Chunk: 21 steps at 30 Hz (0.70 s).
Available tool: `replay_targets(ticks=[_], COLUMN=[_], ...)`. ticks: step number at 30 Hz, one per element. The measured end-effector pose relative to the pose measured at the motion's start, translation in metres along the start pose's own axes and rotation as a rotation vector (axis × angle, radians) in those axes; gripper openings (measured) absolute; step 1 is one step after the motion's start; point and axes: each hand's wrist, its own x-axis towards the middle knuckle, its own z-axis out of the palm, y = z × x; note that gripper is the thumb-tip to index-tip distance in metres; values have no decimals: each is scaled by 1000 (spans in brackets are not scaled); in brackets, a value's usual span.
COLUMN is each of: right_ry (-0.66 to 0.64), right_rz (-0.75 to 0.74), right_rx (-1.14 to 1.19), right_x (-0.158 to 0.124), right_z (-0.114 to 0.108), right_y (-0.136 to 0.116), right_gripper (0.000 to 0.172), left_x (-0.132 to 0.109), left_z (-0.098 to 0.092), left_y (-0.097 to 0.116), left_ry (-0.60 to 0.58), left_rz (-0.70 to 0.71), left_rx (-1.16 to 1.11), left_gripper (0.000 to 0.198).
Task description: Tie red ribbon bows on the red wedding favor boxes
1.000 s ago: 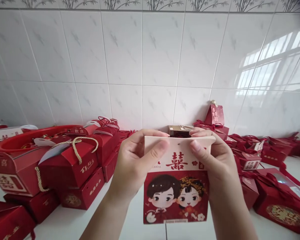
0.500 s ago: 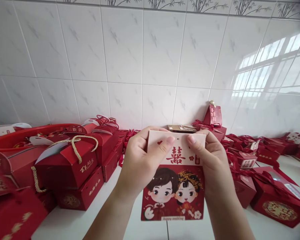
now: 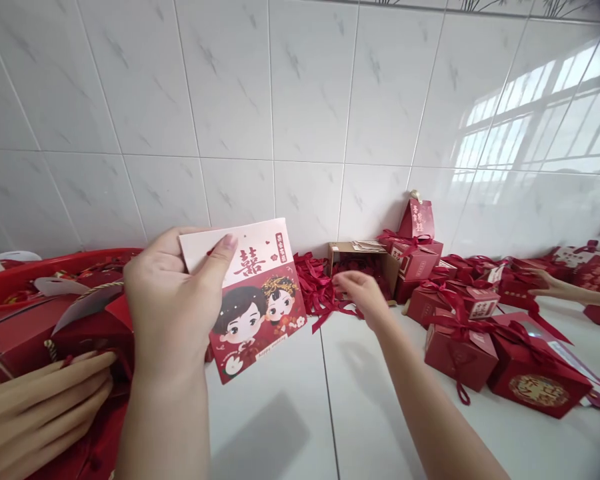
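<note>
My left hand (image 3: 180, 293) grips a flat wedding favour box (image 3: 260, 313) by its upper left side, thumb on the front. Its top band is pale with a red double-happiness sign. Below, a cartoon couple is printed on red, and the whole piece tilts. My right hand (image 3: 363, 290) is empty, with loosely bent fingers in front of a heap of dark red ribbons (image 3: 316, 283) and an open cardboard box (image 3: 391, 267) at the wall. More ribbon shows inside that cardboard box.
Red gift boxes (image 3: 535, 373) with ribbon bows stand on the right of the white tabletop (image 3: 275, 433). At left are more boxes and a red basin (image 3: 10, 287). Another person's hand (image 3: 45, 407) is at lower left; a further hand (image 3: 555, 287) reaches in from the right.
My right hand has let go of the favour box and moved toward the ribbons. My left hand has carried the box to the left and tilted it. Other people's hands have come into view.
</note>
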Motion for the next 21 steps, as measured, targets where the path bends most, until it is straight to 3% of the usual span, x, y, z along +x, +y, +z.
replay_targets(ticks=[3,5,8,15,17,21], right_ry=[-36,-38,-30,295,291,95], right_rz=[-7,-56,-107,89,77,-103], right_rx=[-136,-236,-400,-792,-879,-1008], right_x=[-3,-13,-24,8,17,32], right_z=[36,56,68,24,16,18], right_y=[48,71,95,138,146,152], right_gripper=[22,27,36,46,47,47], left_x=[-2,-2,0,0,-3,-8], left_z=[1,1,1,-1,2,7], left_y=[1,3,3,7,12,19], left_ry=[-28,-14,-19,59,96,132], left_rz=[-17,-47,-94,-70,-82,-94], left_rx=[-42,-67,-100,-62,-52,-32], left_gripper=[15,14,14,14,12,14])
